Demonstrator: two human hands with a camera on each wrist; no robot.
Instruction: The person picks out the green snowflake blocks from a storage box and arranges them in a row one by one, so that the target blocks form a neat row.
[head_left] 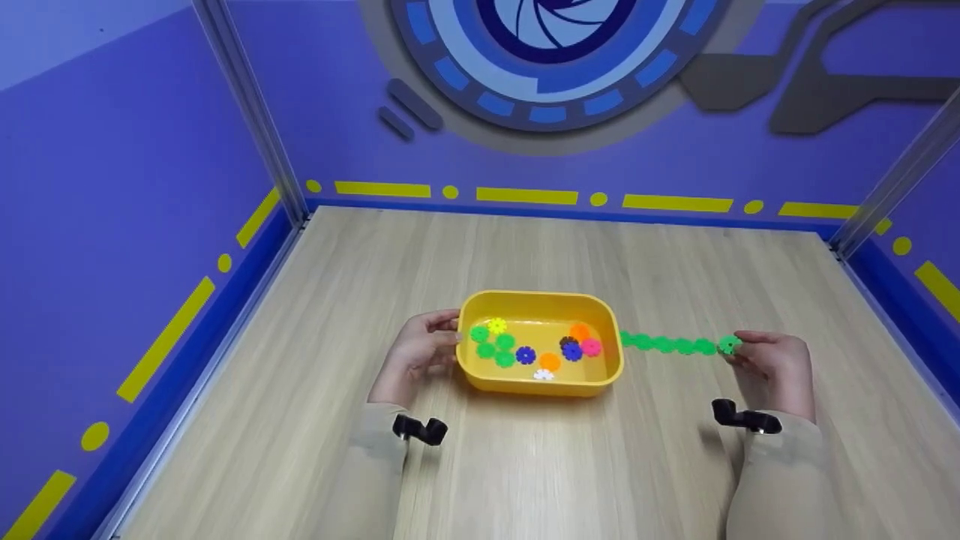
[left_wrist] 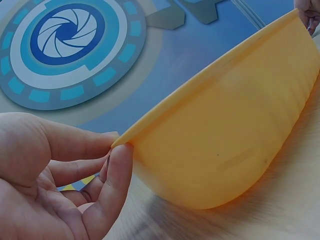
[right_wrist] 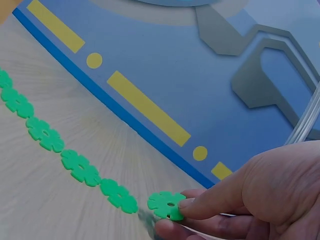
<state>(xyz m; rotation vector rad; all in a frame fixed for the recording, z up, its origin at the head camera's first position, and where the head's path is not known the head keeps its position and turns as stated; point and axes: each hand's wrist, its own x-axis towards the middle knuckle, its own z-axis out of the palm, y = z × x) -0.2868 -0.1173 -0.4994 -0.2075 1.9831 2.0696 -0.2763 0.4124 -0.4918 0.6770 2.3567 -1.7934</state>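
My left hand [head_left: 415, 349] pinches the left rim of a yellow plastic tub [head_left: 540, 387], thumb and index finger at its lip in the left wrist view. Loose toothed snowflake discs lie inside: several green ones [head_left: 505, 359], a yellow disc [head_left: 497, 325], a white disc [head_left: 544, 374], a pink disc [head_left: 592, 347], plus blue, orange and dark ones. To the right of the tub stretches a row of green snowflake discs [right_wrist: 80, 167]. Between thumb and fingers, my right hand [head_left: 776, 367] holds one green snowflake disc [right_wrist: 166, 205], a small gap from the row's right end.
The tub and row lie on a light wood-grain table [head_left: 540, 465]. Blue-purple panels [head_left: 315, 112] with yellow markings border it at the back and both sides, joined by metal posts [head_left: 251, 105]. A black mount [head_left: 420, 429] sits at each sleeve cuff.
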